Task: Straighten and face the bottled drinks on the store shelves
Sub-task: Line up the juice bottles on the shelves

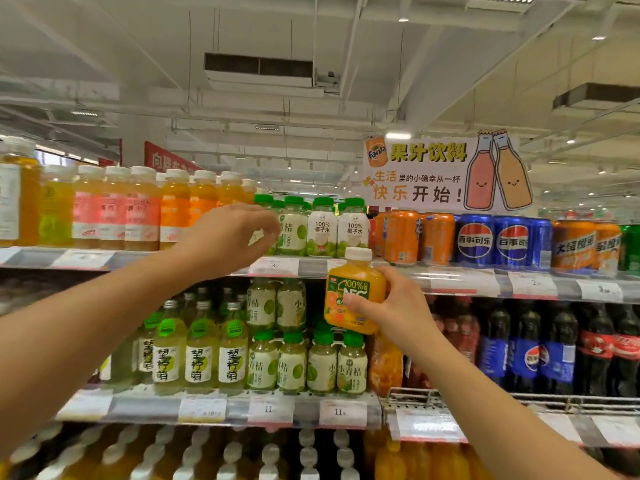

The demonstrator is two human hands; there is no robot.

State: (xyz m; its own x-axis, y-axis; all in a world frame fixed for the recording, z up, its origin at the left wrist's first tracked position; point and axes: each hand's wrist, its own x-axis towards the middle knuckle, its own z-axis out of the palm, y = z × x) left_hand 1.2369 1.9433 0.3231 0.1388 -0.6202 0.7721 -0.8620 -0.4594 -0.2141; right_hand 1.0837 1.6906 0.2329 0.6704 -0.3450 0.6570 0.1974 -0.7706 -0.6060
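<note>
Shelves (346, 268) hold rows of bottled juices. Right hand (394, 306) grips an upright orange NFC juice bottle (353, 296); left hand (228, 237) reaches, fingers loosely curled, toward green-capped bottles (322, 226).

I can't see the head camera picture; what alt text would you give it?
A person's right hand holds a small orange juice bottle with a white cap before stocked drink shelves, while the left hand reaches toward green-capped bottles on the top shelf. Cola cans and a juice sign sit to the right.
</note>
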